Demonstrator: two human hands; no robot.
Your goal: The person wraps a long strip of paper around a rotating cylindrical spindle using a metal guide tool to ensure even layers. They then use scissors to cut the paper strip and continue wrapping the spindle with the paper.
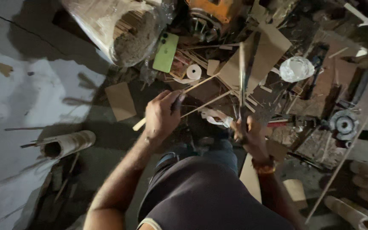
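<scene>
My left hand (162, 116) is closed around a thin pale bamboo stick (194, 87) that slants up to the right. A second thin strip (205, 103) runs alongside it, splitting off. My right hand (248, 133) grips the handle of a long dark blade (242, 79) that points straight away from me, its edge near the far end of the stick. A band sits on my right wrist. Both hands hover above my lap and the littered floor.
A green phone (165, 52) lies beside a clear plastic bag of sticks (126, 30). A tape roll (194, 71), cardboard pieces (120, 100), a bamboo tube (67, 144), a crumpled plastic cup (296, 68) and a metal wheel (344, 124) are scattered around.
</scene>
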